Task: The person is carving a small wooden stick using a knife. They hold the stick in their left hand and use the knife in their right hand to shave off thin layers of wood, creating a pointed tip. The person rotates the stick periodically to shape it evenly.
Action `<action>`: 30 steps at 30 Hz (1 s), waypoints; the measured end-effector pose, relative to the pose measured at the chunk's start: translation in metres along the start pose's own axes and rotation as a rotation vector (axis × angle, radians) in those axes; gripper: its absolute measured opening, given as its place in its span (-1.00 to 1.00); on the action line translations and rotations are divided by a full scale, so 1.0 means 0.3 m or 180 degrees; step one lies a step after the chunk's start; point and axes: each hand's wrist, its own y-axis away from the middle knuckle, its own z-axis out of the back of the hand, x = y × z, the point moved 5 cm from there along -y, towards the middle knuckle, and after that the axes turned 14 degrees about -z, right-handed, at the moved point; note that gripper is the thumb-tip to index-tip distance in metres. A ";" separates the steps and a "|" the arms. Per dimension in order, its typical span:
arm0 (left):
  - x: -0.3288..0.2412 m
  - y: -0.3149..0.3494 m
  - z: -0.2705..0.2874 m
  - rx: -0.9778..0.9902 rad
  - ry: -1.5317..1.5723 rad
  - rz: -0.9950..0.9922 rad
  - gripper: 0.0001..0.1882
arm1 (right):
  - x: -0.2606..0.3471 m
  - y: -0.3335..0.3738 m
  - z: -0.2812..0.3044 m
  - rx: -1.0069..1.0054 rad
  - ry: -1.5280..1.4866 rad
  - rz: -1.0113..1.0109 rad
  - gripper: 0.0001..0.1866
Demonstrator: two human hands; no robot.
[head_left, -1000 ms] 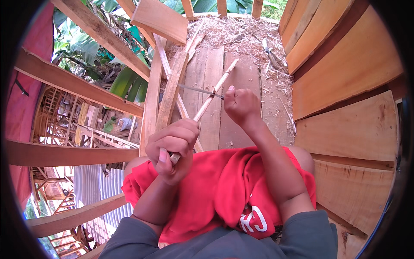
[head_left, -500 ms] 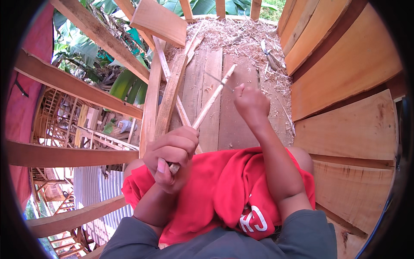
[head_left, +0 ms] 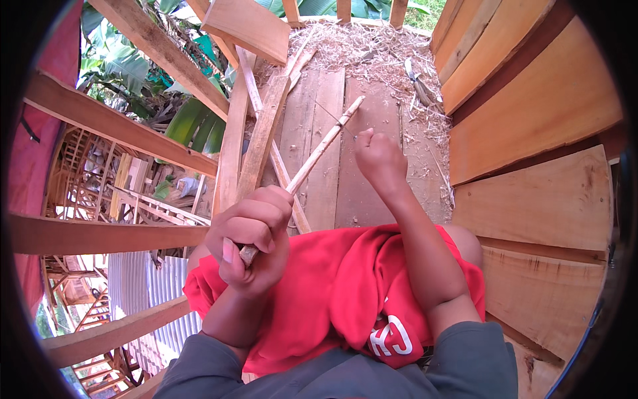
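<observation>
My left hand [head_left: 251, 243] is closed in a fist round the lower end of a long, pale peeled stick [head_left: 318, 155]. The butt of the stick pokes out below my fingers, and its far end points up and to the right. Across the stick near that end runs a thin dark strip [head_left: 326, 112]; a wire or a blade seen on edge, I cannot tell which. At the strip's lower right end my right hand [head_left: 382, 158] is closed, thumb upward, gripping it. My fingers hide whatever handle it may have.
Wood shavings [head_left: 372, 46] cover the far floorboards. A knife-like tool [head_left: 417, 81] lies among them on the right. Timber posts and rails [head_left: 262, 143] rise at left, with a wood block [head_left: 247, 30] above. A plank wall [head_left: 531, 193] stands close on the right. Red cloth [head_left: 319, 286] covers my lap.
My left hand has shifted slightly down and left with the stick. My right hand has moved a little left and up, and the thin strip has slid up-left across the stick.
</observation>
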 end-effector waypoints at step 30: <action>0.066 0.004 0.028 -0.0225 -0.0014 -0.0043 -0.69 | 0.125 0.094 0.058 0.0789 -0.0427 0.0485 -0.41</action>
